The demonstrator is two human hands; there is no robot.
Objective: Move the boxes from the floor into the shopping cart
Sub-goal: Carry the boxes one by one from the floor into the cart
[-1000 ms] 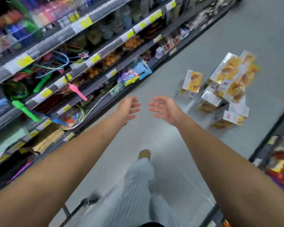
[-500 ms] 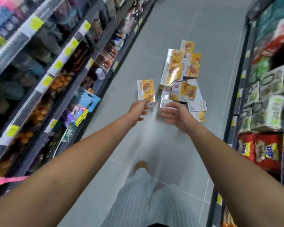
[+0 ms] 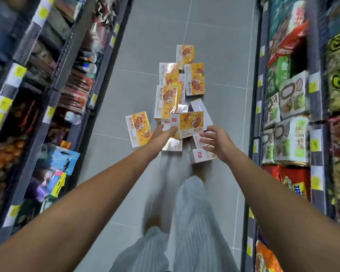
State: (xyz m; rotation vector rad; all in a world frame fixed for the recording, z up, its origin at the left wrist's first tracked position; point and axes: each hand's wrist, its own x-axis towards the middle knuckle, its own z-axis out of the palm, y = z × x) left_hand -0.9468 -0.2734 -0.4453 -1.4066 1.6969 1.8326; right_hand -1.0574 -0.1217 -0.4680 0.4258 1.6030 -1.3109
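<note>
**Inspector:** Where did the stock lie?

**Officer:** A heap of boxes [image 3: 173, 95] lay on the floor [image 3: 141, 55] at twelve o'clock from the person, between the left shelving [image 3: 47, 75] at nine and the right shelving [image 3: 312, 95] at three.

**Inspector:** Any outliers?

**Officer:** A single box [image 3: 138, 128] lay flat at the heap's eight o'clock. A further box [image 3: 201, 156] sat at its five o'clock.

**Inspector:** The hands?

**Officer:** The left hand [image 3: 162, 133] was at the near box's [image 3: 190, 123] eight o'clock, the right hand [image 3: 217, 138] at its four.

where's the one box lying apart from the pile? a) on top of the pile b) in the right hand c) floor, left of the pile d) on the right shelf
c: the lone box lies flat on the grey floor just left of the pile, by the left hand, which holds nothing.
</note>
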